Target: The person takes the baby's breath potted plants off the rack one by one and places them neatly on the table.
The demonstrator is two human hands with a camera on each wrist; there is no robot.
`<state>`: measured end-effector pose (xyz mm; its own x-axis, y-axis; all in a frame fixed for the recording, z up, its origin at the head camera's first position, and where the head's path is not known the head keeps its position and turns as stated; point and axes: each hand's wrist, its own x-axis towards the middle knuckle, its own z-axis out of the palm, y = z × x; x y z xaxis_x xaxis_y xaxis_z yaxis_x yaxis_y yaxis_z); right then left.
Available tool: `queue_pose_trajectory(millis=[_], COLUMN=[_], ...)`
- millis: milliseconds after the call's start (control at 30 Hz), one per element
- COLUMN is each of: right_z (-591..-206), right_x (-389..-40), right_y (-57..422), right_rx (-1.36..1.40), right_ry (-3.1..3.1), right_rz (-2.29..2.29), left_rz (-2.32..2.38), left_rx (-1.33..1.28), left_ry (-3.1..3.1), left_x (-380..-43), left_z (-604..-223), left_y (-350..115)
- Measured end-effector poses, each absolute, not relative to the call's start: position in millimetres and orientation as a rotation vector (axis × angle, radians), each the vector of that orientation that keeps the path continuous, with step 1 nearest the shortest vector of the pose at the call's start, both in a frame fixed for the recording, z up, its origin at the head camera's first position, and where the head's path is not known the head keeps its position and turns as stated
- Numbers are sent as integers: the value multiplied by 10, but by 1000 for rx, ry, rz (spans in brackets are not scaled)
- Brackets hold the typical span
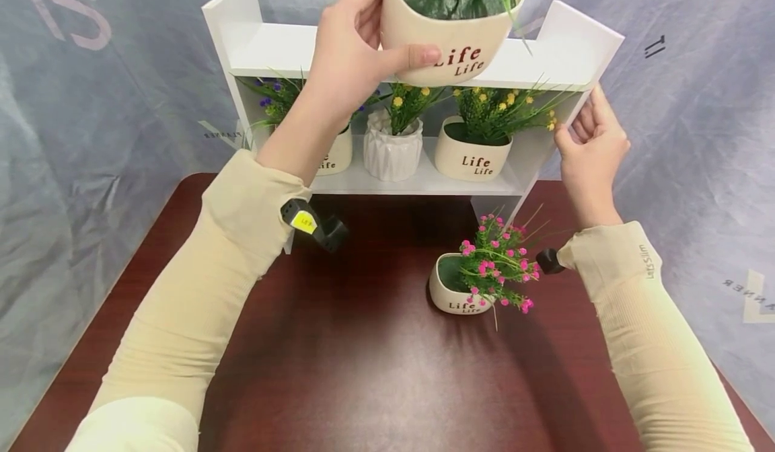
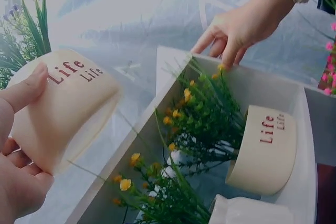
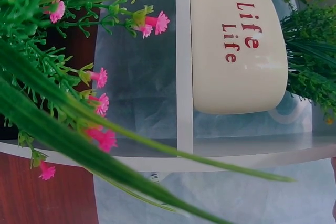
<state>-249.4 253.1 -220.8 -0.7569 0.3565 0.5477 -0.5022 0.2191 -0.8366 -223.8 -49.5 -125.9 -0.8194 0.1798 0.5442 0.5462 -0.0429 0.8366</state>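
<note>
My left hand [image 1: 348,62] holds a cream oval flowerpot [image 1: 448,42] marked "Life Life", with green leaves growing from it. Its thumb lies along the front and the fingers go behind the pot. In the left wrist view the pot [image 2: 68,103] is tilted above the top board, and small purple flowers show among its leaves. A white two-tier shelf [image 1: 284,45] stands on the table. At its right side panel, my right hand [image 1: 593,156] grips the edge, thumb in front and fingers behind. The right wrist view shows the shelf's board and side, but not the hand.
On the shelf's lower board stand a purple-flowered pot [image 1: 342,153], a white ribbed pot [image 1: 393,149] and a yellow-flowered cream pot [image 1: 475,156]. A pink-flowered cream pot [image 1: 460,297] stands on the dark red table [image 1: 363,358], in front of the shelf's right leg. Grey cloth [image 1: 109,102] hangs behind.
</note>
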Motion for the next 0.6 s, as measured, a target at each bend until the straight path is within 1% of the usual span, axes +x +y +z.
queue_pose_trajectory(millis=[100,300,500,600], right_z=[-2205,-2197,-2227,-2237], right_x=[-2477,-2453,-2499,-2520], right_y=[2528,2530,2577,2591], right_rx=[128,123,83,76], right_ry=[-1840,-1839,-1905,-1899], right_rz=[1588,1598,1512,1547], left_rz=[-1934,-1960,-1988,-1965], left_rx=[-811,-801,-890,-902], left_ry=[-1960,-1988,-1948,-1965], left_x=[-2130,-1934,-1920,-1918], left_z=[-1292,-1376,-1563,-1646], left_y=[-495,-502,-524,-536])
